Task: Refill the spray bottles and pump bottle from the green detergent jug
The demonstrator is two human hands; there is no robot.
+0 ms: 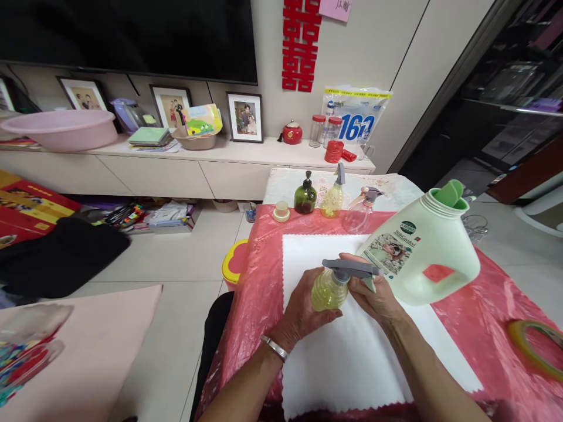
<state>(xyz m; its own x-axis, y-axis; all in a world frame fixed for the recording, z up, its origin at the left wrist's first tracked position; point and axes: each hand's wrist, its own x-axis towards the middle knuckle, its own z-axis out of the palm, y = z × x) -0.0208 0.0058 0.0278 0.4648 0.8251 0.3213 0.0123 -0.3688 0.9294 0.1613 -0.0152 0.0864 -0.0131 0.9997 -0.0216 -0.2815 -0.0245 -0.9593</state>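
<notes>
A mat lies on the table. A spray bottle is up over the mat. A jug is to the bottle's right. Behind the mat, left to right, sit a cap, a pump bottle and two more sprayers. A tape roll lies far right on the table.

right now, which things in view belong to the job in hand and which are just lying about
In the job:
yellow spray bottle, in the left hand, right hand at its grey spray head
white mat beneath
probably the pale green jug

Seemingly just lying about:
pink basin
red lidded pot
television
</notes>
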